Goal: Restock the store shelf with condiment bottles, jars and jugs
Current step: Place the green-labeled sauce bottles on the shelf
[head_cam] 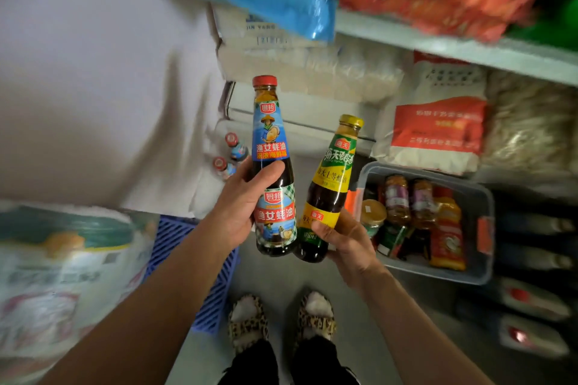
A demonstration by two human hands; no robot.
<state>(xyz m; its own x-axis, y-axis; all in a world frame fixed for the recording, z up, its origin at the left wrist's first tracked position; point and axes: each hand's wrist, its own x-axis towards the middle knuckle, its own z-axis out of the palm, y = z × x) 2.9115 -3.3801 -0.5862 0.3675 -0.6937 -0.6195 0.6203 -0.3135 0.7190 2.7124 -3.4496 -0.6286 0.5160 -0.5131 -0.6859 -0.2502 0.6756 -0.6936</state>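
Our left hand (242, 206) and right hand (347, 239) each wrap a heavy, slick glass sauce bottle: red-capped bottle (273, 166), yellow-capped bottle (331, 191); we judge mid-body safest.

Dim, soft light; edges blurred, perhaps motion.

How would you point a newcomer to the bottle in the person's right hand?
Start at the grey bin of jars on the floor at right. Just left of it, the right hand grips the yellow-capped bottle. Its green-and-yellow label separates it from the taller red-capped, blue-labelled bottle beside it.
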